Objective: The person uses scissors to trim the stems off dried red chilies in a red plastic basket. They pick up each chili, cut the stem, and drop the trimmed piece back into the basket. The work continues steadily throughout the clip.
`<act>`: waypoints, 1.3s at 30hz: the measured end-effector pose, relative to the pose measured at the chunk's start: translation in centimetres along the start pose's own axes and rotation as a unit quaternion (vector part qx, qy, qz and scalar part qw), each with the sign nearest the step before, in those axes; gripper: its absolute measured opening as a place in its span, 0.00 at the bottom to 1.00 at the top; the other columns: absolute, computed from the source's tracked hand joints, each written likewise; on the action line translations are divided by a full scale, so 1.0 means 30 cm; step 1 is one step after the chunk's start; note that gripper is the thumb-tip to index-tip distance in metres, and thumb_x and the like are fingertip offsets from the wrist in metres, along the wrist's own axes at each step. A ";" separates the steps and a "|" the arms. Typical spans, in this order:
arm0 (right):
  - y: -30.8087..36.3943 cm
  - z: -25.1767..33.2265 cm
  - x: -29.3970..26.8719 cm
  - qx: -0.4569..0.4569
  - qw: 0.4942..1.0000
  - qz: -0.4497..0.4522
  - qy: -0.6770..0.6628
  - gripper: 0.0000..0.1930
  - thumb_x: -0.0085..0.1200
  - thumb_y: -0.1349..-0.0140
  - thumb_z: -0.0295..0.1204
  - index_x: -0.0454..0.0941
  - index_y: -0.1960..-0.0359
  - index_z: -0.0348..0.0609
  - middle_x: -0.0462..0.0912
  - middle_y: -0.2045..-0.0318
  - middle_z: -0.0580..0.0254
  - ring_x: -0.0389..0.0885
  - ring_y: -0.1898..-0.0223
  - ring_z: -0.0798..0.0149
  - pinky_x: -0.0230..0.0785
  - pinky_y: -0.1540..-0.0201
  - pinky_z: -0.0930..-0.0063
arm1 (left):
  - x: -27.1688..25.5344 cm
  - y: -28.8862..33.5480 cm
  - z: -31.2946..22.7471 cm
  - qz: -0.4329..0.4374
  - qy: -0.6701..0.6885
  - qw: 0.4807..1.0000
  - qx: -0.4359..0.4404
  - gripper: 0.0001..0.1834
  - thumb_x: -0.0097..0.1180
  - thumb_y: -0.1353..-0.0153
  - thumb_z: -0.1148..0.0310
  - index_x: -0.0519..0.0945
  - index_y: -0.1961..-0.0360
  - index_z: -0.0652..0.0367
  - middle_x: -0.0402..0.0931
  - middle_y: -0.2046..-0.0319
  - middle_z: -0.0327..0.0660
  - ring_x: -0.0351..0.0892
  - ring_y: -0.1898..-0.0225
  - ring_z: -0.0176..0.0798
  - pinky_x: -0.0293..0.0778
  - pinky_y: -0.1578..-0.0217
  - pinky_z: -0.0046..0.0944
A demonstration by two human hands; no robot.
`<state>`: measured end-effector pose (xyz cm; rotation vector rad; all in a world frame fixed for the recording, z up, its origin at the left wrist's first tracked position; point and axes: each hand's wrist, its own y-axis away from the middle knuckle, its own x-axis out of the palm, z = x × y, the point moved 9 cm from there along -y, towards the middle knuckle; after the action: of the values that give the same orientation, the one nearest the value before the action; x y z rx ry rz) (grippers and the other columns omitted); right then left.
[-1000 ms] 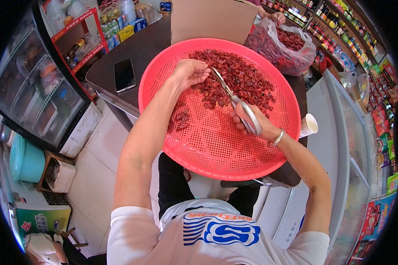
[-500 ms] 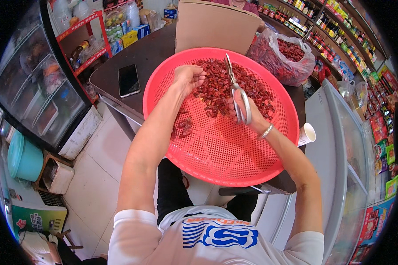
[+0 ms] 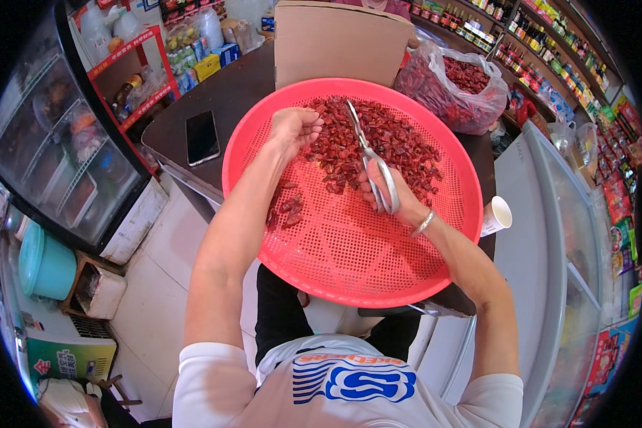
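Note:
A wide pink plastic sieve tray (image 3: 335, 267) rests on the dark table in front of me. Cut pieces of dried red chilli (image 3: 342, 160) cover its far half, and a smaller heap (image 3: 287, 210) lies at its left side. My right hand (image 3: 396, 191) grips metal scissors (image 3: 359, 127), their blades pointing away over the chillies and nearly together. Over the far left part of the tray, my left hand (image 3: 296, 132) is closed with its fingers curled inward. What it holds, if anything, is hidden.
Behind the tray stand a cardboard box (image 3: 342, 46) and a clear bag of dried chillies (image 3: 449, 89). A phone (image 3: 202, 138) lies on the table at left. A paper cup (image 3: 496, 216) sits by the tray's right edge, next to a chest freezer (image 3: 524, 235).
The scissors' tips have swung a little left and nearer to me. My left hand stays curled in about the same place over the tray. The view has shifted slightly.

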<state>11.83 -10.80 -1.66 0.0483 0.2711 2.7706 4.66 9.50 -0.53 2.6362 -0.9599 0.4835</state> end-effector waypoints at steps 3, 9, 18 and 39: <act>0.011 0.017 0.013 -0.006 1.000 -0.001 0.020 0.26 0.48 0.43 0.61 0.69 0.71 0.48 0.68 0.81 0.76 0.67 0.82 0.79 0.58 0.83 0.86 | -0.006 -0.004 0.000 -0.003 -0.004 1.000 -0.001 0.06 0.55 0.45 0.77 0.76 0.65 0.65 0.79 0.75 0.42 0.77 0.76 0.32 0.76 0.76 0.30; -0.002 -0.005 0.010 -0.027 0.997 0.035 0.058 0.23 0.49 0.39 0.54 0.70 0.67 0.44 0.69 0.79 0.74 0.68 0.81 0.80 0.61 0.81 0.86 | -0.007 0.003 -0.018 -0.011 -0.008 1.000 0.020 0.08 0.54 0.43 0.76 0.75 0.62 0.66 0.79 0.72 0.43 0.78 0.74 0.33 0.76 0.73 0.31; 0.016 0.016 0.022 -0.148 0.978 -0.032 0.140 0.25 0.53 0.41 0.54 0.69 0.76 0.41 0.65 0.82 0.73 0.61 0.79 0.78 0.54 0.78 0.78 | -0.021 -0.002 -0.025 -0.021 0.010 0.999 0.036 0.06 0.54 0.44 0.77 0.77 0.65 0.66 0.79 0.74 0.43 0.78 0.75 0.33 0.76 0.74 0.32; 0.001 -0.004 0.030 -0.040 0.995 -0.019 0.094 0.21 0.54 0.41 0.51 0.70 0.69 0.43 0.68 0.82 0.75 0.65 0.84 0.80 0.59 0.84 0.86 | -0.020 0.003 -0.034 -0.014 0.005 0.999 0.038 0.05 0.56 0.44 0.75 0.77 0.67 0.64 0.78 0.73 0.42 0.76 0.74 0.32 0.75 0.73 0.30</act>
<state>10.96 -10.52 -1.78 -0.2369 0.2073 2.7476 3.96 10.15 0.15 2.7079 -0.9176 0.5358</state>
